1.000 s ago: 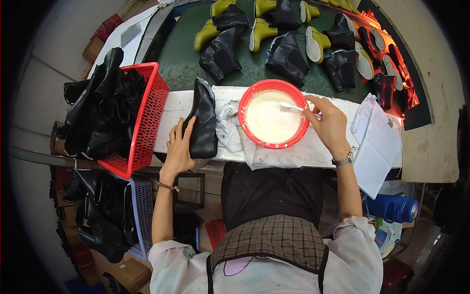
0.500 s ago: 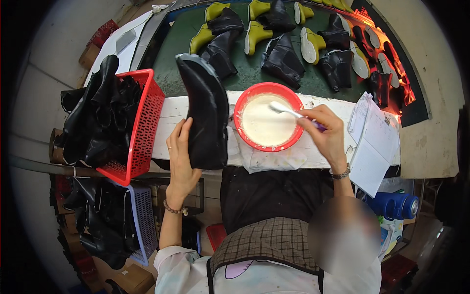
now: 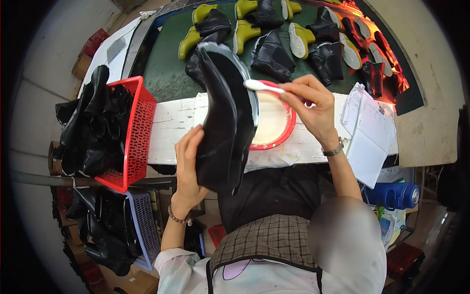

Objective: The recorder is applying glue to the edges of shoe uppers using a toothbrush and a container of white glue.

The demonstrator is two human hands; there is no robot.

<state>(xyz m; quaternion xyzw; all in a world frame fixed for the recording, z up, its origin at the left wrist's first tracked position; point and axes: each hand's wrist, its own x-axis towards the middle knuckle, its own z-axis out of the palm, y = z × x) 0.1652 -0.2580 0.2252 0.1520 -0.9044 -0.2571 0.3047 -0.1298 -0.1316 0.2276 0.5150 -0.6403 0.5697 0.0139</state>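
My left hand (image 3: 188, 166) grips a black boot upper (image 3: 218, 122) by its lower left side, fingers wrapped round it and the boot tilted. A band of white paste runs along the boot's upper and right edge. Pinched in my right hand (image 3: 313, 103) is a white toothbrush (image 3: 267, 87), its head touching that pasted edge; the bristles are hidden. Behind the boot stands a red bowl (image 3: 290, 125) of cream-white paste, partly covered by it. The bowl sits on a white cloth (image 3: 274, 160) at the front of the white worktop (image 3: 169, 125).
Beyond the worktop, a green belt (image 3: 169, 61) carries several black uppers and lime-green foot-shaped pieces (image 3: 245, 34), under an orange glow at right. A red basket (image 3: 138, 132) of black boots stands left, above a lilac basket (image 3: 141, 228). Papers (image 3: 369, 142) and a blue bottle (image 3: 394, 195) are at right.
The boot has come right and tilted, turning its pasted edge toward my right hand. The toothbrush has left the bowl and moved up and left onto that edge.
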